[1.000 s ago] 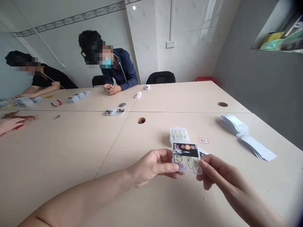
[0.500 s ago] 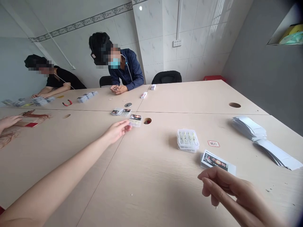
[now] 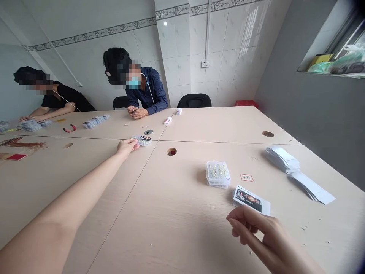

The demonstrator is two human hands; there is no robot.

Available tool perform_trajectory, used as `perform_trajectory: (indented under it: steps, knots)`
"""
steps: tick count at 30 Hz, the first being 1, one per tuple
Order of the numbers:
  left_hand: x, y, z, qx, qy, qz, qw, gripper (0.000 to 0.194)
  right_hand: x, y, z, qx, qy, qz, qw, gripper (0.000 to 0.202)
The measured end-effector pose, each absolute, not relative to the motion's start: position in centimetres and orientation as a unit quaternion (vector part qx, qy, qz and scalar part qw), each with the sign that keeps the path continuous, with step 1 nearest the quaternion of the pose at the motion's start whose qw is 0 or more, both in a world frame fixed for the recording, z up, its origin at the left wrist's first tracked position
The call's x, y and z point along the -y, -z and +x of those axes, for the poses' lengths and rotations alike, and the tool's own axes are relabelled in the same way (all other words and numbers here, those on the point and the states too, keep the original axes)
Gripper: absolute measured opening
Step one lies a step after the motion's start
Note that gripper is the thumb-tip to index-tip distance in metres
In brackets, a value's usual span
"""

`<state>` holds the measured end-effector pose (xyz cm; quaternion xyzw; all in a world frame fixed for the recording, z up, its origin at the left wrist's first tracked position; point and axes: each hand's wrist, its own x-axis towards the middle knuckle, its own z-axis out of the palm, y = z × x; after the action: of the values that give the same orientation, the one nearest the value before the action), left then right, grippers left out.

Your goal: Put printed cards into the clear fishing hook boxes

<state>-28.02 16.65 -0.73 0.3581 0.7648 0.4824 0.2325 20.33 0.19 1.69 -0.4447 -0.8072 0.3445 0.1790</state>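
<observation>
My left hand (image 3: 127, 148) is stretched out across the table, its fingers closed on the near edge of a small clear plastic box (image 3: 145, 140) with a dark printed label. That box is at the group of similar boxes; whether it rests on them I cannot tell. Loosely curled, with thumb and index finger close together, my right hand (image 3: 256, 236) hovers at the lower right with nothing visible in it. Just beyond it lies a stack of dark printed label cards (image 3: 251, 201). Left of the cards stand stacked clear boxes (image 3: 218, 174) containing what look like fishing hooks.
White card stacks (image 3: 282, 159) lie at the right, near a red-bordered sticker (image 3: 246, 177). A round hole (image 3: 171, 152) pierces the tabletop. Two people sit across the table, near box piles (image 3: 96, 121) and red-handled pliers (image 3: 70, 129). Reddish strands (image 3: 25, 144) lie far left.
My left hand has carried the box left and away from me, to the group of similar boxes. My right hand keeps its curled pose by the cards. The view has shifted right.
</observation>
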Motion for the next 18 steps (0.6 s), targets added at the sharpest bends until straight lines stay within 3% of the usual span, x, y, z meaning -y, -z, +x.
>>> perform_trajectory:
  steps: [9, 18]
  knots:
    - [-14.9, 1.4, -26.0, -0.8, -0.306, 0.512, 0.065, 0.031, 0.1, -1.7, 20.4, 0.81, -0.324, -0.46, 0.166, 0.025]
    - [-14.0, 0.4, -21.0, -0.742, -0.226, 0.631, 0.013, 0.032, 0.3, -2.1, 20.7, 0.84, -0.279, -0.412, 0.217, 0.015]
